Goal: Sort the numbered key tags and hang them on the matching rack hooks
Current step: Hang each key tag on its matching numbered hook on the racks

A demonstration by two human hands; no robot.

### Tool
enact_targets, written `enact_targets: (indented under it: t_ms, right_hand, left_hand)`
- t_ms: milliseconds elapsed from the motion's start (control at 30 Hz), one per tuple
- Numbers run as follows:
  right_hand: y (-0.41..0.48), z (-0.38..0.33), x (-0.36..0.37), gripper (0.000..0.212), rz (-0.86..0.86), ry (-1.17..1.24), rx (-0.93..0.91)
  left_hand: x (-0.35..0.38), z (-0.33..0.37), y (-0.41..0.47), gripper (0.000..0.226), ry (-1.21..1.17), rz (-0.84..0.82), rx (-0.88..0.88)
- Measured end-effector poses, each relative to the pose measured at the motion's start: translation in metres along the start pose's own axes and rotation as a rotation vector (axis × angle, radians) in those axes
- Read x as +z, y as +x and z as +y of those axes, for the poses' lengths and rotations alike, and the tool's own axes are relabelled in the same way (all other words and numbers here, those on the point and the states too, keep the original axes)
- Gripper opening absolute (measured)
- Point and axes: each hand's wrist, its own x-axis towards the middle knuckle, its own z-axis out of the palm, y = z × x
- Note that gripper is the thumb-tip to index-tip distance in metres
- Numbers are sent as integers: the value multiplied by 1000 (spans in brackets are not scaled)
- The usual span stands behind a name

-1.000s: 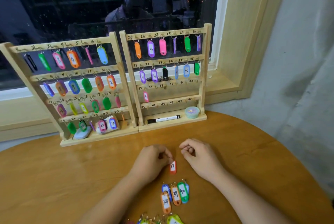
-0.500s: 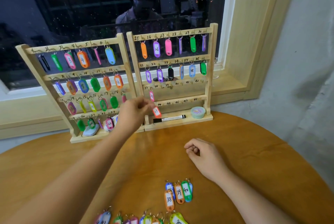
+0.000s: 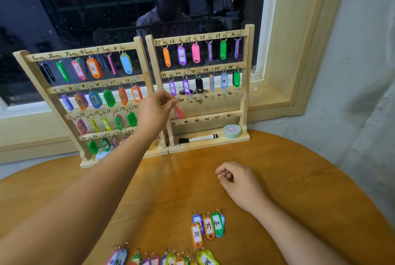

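Observation:
My left hand (image 3: 155, 111) reaches up to the right rack (image 3: 245, 93) and pinches the ring of a red key tag (image 3: 178, 112) at the left end of the third rail, by the 37/38 marks. The tag is blurred and swings below my fingers. My right hand (image 3: 237, 181) rests on the table with fingers loosely curled, holding nothing. Orange tags 38 (image 3: 196, 235) and 39 (image 3: 208, 226) and green tag 40 (image 3: 217, 223) lie in a small group near me. The left rack (image 3: 84, 85) carries tags on its rows.
A row of more tags (image 3: 166, 259) lies along the near edge of the round wooden table (image 3: 299, 179). A black marker (image 3: 197, 138) and a small green tub (image 3: 232, 131) sit on the right rack's base. A window stands behind the racks.
My left hand lifted the red tag off the table and carried it up to the right rack's third rail. My right hand stayed on the table.

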Motion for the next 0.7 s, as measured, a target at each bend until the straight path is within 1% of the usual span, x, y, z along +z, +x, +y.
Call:
enact_targets:
  t_ms: [200,267,367,533,633,700]
  right_hand:
    - [0,0,0,16,-9,11,12]
    - [1,1,0,16,-11,9,17]
    - [1,0,1,16,-22,10,18]
    - [1,-2,1,19,-26,16,19]
    - [0,-3,2,20,-38,-7,12]
    - [0,-4,2,19,-33,-16,32]
  left_hand:
    - [-13,6,-21,16,16,61,57]
    - [-20,8,-41,12,26,23,56]
    - [-26,0,-86,5,28,-122,-1]
    - [-30,-26,-163,9,66,-413,-111]
    - [-27,-35,-195,15,99,-606,-97]
    - [-23,-37,-205,22,100,-692,-52]
